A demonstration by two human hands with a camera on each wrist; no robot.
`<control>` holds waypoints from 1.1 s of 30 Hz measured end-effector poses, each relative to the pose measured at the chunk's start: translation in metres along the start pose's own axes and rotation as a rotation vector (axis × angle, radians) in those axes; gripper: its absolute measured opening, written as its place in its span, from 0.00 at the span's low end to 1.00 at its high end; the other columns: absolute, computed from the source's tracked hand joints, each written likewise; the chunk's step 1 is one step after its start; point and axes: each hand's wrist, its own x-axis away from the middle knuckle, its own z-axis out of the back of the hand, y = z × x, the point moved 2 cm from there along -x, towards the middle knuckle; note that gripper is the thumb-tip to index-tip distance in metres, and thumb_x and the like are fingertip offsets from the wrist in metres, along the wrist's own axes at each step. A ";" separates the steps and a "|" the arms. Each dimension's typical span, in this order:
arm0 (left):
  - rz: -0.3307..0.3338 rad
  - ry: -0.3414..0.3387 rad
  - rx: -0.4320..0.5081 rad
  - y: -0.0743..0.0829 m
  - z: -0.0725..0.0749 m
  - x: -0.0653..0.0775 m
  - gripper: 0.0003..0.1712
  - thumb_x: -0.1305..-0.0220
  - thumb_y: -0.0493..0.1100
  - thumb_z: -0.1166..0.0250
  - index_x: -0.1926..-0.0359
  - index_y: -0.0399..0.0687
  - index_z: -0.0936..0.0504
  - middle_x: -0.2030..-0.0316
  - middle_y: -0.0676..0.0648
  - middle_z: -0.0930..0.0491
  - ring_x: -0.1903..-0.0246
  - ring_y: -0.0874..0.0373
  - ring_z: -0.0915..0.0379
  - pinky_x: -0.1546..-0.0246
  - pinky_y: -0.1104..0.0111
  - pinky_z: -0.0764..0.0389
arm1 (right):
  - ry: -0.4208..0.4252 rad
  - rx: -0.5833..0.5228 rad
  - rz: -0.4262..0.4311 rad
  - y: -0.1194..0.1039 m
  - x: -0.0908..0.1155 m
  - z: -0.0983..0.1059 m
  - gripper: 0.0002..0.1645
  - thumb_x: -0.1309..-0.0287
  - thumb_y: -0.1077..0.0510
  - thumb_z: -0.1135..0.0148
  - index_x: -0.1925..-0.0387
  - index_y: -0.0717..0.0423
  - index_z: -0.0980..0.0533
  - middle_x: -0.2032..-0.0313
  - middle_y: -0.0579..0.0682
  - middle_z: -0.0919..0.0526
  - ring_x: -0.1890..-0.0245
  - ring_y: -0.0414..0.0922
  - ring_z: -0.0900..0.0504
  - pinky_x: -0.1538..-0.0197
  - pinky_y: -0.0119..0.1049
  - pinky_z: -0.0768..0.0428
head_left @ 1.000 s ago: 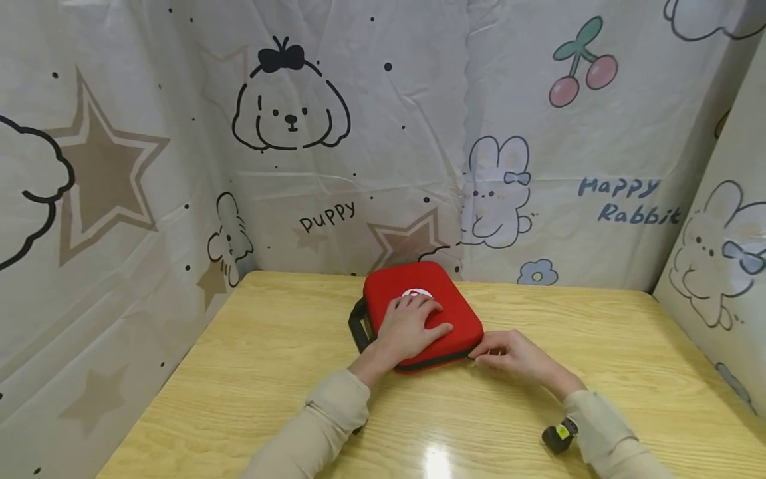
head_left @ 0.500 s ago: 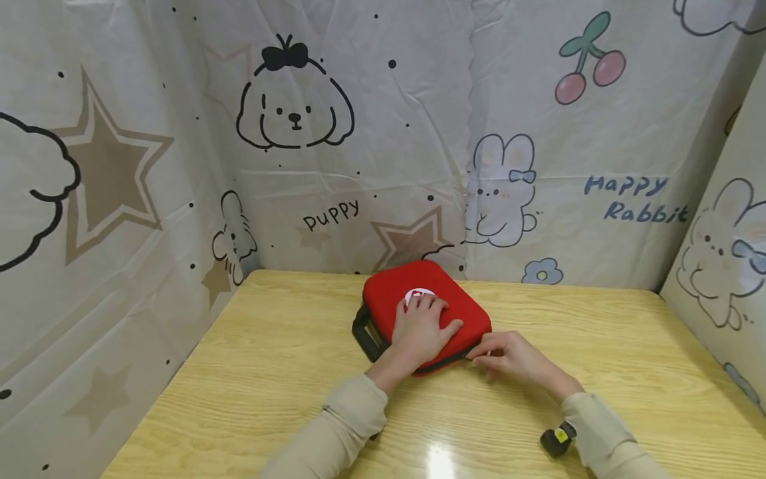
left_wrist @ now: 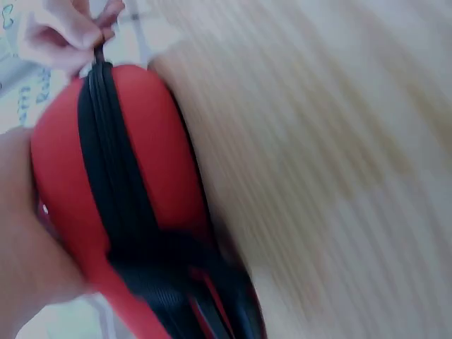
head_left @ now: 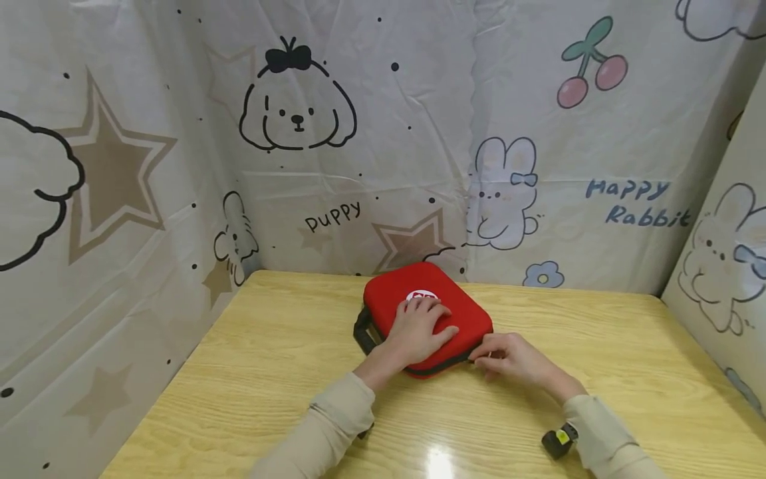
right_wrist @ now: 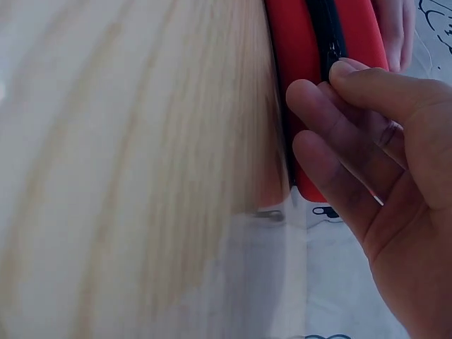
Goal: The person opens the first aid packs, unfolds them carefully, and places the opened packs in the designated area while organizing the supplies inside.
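Observation:
A red zip-up case (head_left: 427, 283) with a white round emblem on its lid lies on the wooden table. My left hand (head_left: 419, 329) rests flat on the lid, fingers spread over the emblem's lower edge. At the case's near right corner, my right hand (head_left: 505, 356) pinches a zipper pull (left_wrist: 99, 51) between thumb and forefinger, its other fingers loosely bent in the right wrist view. The black zipper (left_wrist: 113, 141) runs along the side and looks closed where it shows. A black carry handle (head_left: 362, 332) sticks out at the left side.
The wooden table (head_left: 287, 346) ends at a patterned cloth (head_left: 359, 153) hung behind it and at both sides. A small black wrist camera (head_left: 558, 442) hangs at the right sleeve. Light glares on the table's near part.
The case has turned slightly and shifted a little to the right, the left hand moving with it. The right hand stays at the near right corner, still pinching the zipper pull.

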 end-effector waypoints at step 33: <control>-0.215 -0.196 0.010 -0.083 0.024 0.005 0.39 0.42 0.73 0.39 0.33 0.66 0.28 0.28 0.53 0.35 0.26 0.53 0.45 0.25 0.55 0.48 | 0.187 0.288 0.055 0.026 0.012 0.034 0.09 0.41 0.68 0.36 0.62 0.54 0.16 0.68 0.44 0.17 0.72 0.30 0.25 0.69 0.29 0.22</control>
